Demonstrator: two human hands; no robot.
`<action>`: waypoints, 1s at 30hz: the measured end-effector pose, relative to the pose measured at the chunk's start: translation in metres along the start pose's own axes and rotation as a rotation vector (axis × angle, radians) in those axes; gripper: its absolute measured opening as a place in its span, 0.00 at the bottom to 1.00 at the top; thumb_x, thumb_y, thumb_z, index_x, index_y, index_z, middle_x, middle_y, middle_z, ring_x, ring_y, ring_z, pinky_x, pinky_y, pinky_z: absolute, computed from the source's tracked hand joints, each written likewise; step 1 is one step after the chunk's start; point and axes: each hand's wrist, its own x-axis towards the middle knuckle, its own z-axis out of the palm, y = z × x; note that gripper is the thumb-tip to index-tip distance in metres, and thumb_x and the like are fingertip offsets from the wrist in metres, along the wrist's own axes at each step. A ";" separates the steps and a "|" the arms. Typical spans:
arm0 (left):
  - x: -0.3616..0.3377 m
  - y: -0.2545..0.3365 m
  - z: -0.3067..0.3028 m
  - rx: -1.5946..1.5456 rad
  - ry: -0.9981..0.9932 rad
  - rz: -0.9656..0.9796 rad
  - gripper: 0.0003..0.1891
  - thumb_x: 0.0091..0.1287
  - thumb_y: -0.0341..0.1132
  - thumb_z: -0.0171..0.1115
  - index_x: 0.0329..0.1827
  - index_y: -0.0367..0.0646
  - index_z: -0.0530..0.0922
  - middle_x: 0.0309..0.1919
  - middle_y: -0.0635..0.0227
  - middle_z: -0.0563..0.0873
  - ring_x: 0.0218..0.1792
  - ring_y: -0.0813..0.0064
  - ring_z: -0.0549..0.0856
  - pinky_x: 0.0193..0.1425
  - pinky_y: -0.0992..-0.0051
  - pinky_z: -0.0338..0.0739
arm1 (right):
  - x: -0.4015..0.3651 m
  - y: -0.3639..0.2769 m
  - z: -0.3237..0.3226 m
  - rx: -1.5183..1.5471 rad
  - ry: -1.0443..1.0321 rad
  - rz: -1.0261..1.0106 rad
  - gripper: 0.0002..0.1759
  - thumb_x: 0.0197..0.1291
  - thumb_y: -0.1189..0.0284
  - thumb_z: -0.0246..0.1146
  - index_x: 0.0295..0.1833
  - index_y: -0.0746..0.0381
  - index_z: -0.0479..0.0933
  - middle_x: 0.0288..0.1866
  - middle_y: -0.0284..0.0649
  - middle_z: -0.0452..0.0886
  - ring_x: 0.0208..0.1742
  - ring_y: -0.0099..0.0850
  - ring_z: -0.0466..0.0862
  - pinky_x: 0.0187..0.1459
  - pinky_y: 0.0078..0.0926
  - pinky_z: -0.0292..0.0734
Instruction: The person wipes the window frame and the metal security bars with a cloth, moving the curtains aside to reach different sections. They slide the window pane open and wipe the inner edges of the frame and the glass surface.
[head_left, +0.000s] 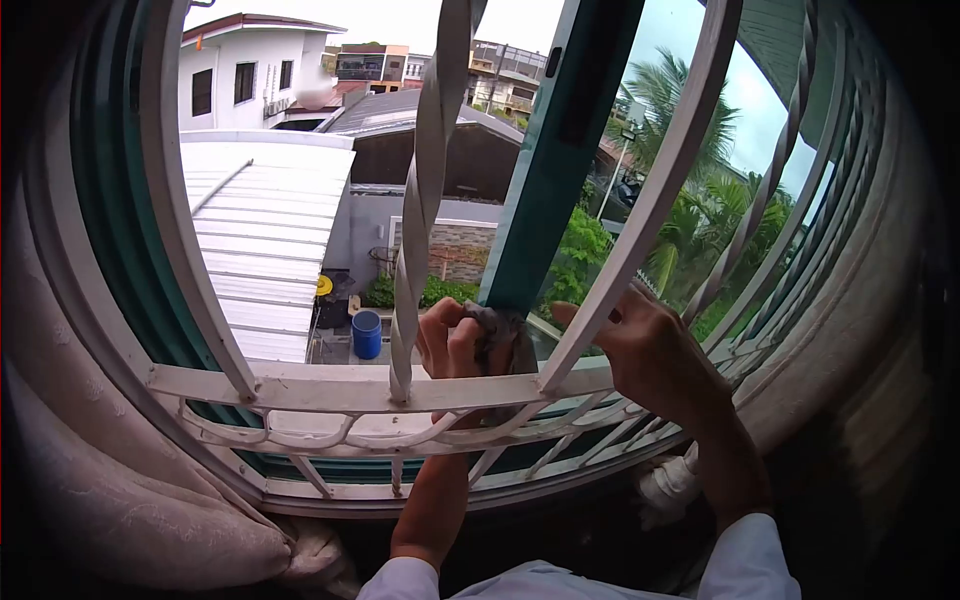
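Observation:
My left hand (452,340) reaches through the white window grille (330,390). Its fingers are closed on a crumpled grey cloth (496,328), which touches the lower end of the green window frame (545,190). To the right, my right hand (650,350) is beside a slanted flat bar (640,220) of the grille. One fingertip shows beyond that bar, towards the cloth. The right hand's fingers are bent and apart, partly hidden by the bar, and I see nothing held in them.
A twisted grille bar (425,200) stands just left of my left hand. Pale curtains (150,490) hang on both sides, the right one tied with a knot (670,485). Outside lie a white metal roof (265,240), a blue barrel (366,335) and palm trees (690,110).

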 end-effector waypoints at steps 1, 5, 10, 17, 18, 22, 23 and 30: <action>0.005 0.000 0.004 -0.123 0.025 -0.041 0.27 0.57 0.34 0.81 0.51 0.44 0.69 0.47 0.57 0.73 0.47 0.59 0.74 0.53 0.58 0.72 | 0.004 0.003 0.000 -0.009 -0.084 0.002 0.36 0.55 0.84 0.69 0.72 0.54 0.78 0.36 0.46 0.78 0.41 0.43 0.85 0.42 0.43 0.83; 0.033 0.014 0.005 -0.305 0.124 -0.197 0.30 0.51 0.35 0.85 0.47 0.45 0.68 0.45 0.59 0.74 0.45 0.65 0.75 0.51 0.64 0.72 | 0.018 -0.006 0.003 0.105 -0.127 0.012 0.36 0.55 0.81 0.70 0.72 0.49 0.79 0.32 0.40 0.79 0.31 0.40 0.85 0.37 0.39 0.83; 0.030 0.016 0.005 -0.385 0.150 -0.290 0.27 0.50 0.35 0.85 0.40 0.43 0.70 0.39 0.64 0.76 0.37 0.72 0.75 0.43 0.70 0.73 | 0.021 0.003 -0.008 0.053 -0.137 -0.075 0.26 0.60 0.76 0.71 0.65 0.49 0.83 0.34 0.44 0.85 0.33 0.42 0.89 0.33 0.39 0.84; 0.019 -0.001 -0.004 -0.344 -0.007 -0.184 0.12 0.69 0.34 0.70 0.45 0.37 0.77 0.46 0.53 0.81 0.40 0.58 0.85 0.44 0.65 0.81 | 0.024 0.011 0.031 0.300 -0.078 -0.175 0.23 0.53 0.68 0.78 0.57 0.51 0.86 0.34 0.38 0.82 0.30 0.39 0.87 0.32 0.36 0.84; 0.018 -0.004 -0.006 -0.338 -0.006 -0.177 0.12 0.69 0.34 0.70 0.45 0.37 0.77 0.46 0.53 0.81 0.40 0.58 0.85 0.44 0.65 0.81 | 0.026 0.010 0.034 0.313 -0.029 -0.176 0.21 0.57 0.69 0.75 0.58 0.50 0.86 0.29 0.39 0.82 0.29 0.39 0.87 0.32 0.35 0.84; 0.009 -0.013 -0.017 -0.258 -0.075 -0.045 0.17 0.76 0.39 0.60 0.60 0.38 0.78 0.56 0.49 0.80 0.52 0.54 0.82 0.55 0.57 0.77 | 0.030 0.014 0.038 0.256 -0.047 -0.154 0.17 0.55 0.70 0.75 0.53 0.53 0.87 0.28 0.40 0.83 0.28 0.40 0.88 0.31 0.35 0.84; 0.004 -0.014 -0.021 -0.168 -0.138 0.009 0.20 0.74 0.36 0.60 0.66 0.37 0.75 0.62 0.45 0.78 0.57 0.47 0.81 0.60 0.52 0.75 | 0.029 0.013 0.039 0.248 -0.020 -0.131 0.16 0.54 0.72 0.75 0.50 0.55 0.88 0.28 0.42 0.84 0.28 0.40 0.88 0.31 0.36 0.85; -0.062 -0.007 -0.044 0.144 -0.456 -0.074 0.37 0.71 0.30 0.60 0.82 0.36 0.58 0.79 0.38 0.62 0.74 0.40 0.70 0.72 0.48 0.66 | 0.026 0.011 0.064 0.460 0.203 -0.061 0.13 0.50 0.82 0.70 0.44 0.62 0.89 0.29 0.50 0.86 0.29 0.45 0.89 0.32 0.38 0.86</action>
